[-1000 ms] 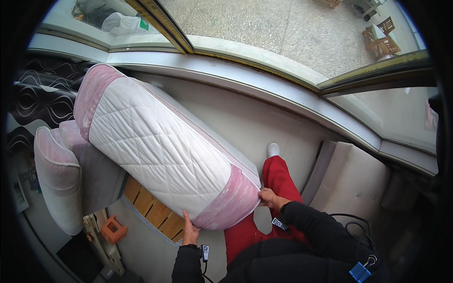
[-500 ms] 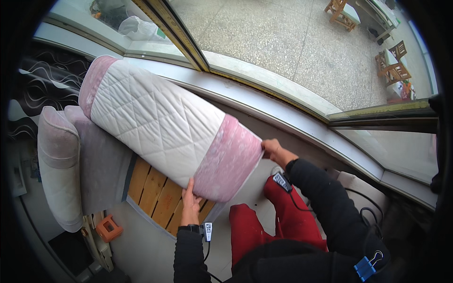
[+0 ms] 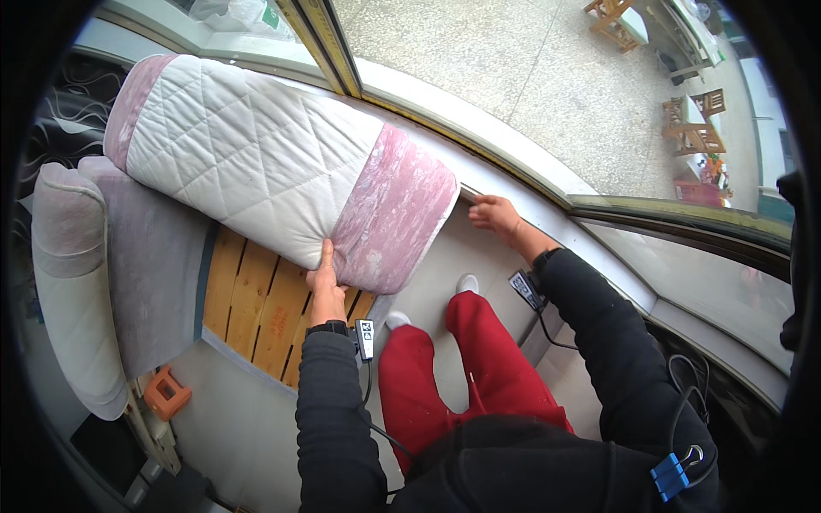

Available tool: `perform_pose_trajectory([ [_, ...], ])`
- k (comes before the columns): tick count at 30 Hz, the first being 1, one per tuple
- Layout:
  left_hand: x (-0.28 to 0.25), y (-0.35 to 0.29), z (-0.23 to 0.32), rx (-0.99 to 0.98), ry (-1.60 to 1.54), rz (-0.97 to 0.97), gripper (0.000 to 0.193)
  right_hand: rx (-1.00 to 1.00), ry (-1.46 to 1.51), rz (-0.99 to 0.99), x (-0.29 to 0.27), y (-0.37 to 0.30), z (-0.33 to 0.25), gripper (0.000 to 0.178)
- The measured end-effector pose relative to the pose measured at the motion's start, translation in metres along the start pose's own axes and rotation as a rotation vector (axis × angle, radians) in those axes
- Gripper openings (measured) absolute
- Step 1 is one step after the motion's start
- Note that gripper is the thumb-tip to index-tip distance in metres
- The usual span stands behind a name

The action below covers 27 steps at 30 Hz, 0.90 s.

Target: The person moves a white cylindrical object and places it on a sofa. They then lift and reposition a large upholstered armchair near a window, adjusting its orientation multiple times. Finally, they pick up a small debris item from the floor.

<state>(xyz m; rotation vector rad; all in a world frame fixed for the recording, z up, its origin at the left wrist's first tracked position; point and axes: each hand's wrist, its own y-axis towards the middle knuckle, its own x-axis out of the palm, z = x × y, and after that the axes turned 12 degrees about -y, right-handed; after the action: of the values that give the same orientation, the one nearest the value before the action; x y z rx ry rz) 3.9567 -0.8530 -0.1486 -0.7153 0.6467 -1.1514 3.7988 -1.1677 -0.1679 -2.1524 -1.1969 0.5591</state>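
A long sofa cushion (image 3: 256, 145), quilted white in the middle with pink marbled ends, lies tilted along the window side. My left hand (image 3: 326, 291) grips its near edge beside the pink end, thumb on top and the other fingers mostly hidden. Off the cushion's right end, my right hand (image 3: 496, 215) is open and empty, its fingers stretched toward the pink corner without touching it. Under the cushion, the wooden slats (image 3: 261, 295) of a low sofa base show in part.
On the left stand a grey backrest (image 3: 158, 269) and a rolled pale armrest (image 3: 73, 295). An orange plastic piece (image 3: 167, 393) sits near the base. A window frame (image 3: 479, 167) runs along the far side. Beyond the glass are wooden chairs (image 3: 688, 137).
My right hand has let go of the cushion's right corner and its fingers have opened. My left hand keeps its hold. The whole view has shifted, with the cushion now further up and left.
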Motion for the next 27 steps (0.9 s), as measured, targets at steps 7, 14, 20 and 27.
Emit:
perform_pose_trajectory([
  [7, -0.016, 0.000, 0.016, -0.127, 0.087, -0.226, 0.098, 0.119, -0.675, 0.278, -0.076, -0.084, 0.086, 0.012],
  [14, -0.159, -0.033, 0.035, 0.038, 0.480, -0.481, 0.092, 0.129, -1.162, -0.054, -0.081, -0.158, 0.114, 0.031],
  [20, -0.312, -0.061, 0.001, -0.214, 0.211, -0.268, 0.072, 0.134, -1.161, -0.149, -0.060, -0.112, 0.066, 0.029],
  [27, -0.335, -0.140, -0.071, -0.279, -0.017, 0.186, 0.059, -0.038, -1.095, -0.168, -0.037, -0.032, -0.034, 0.028],
])
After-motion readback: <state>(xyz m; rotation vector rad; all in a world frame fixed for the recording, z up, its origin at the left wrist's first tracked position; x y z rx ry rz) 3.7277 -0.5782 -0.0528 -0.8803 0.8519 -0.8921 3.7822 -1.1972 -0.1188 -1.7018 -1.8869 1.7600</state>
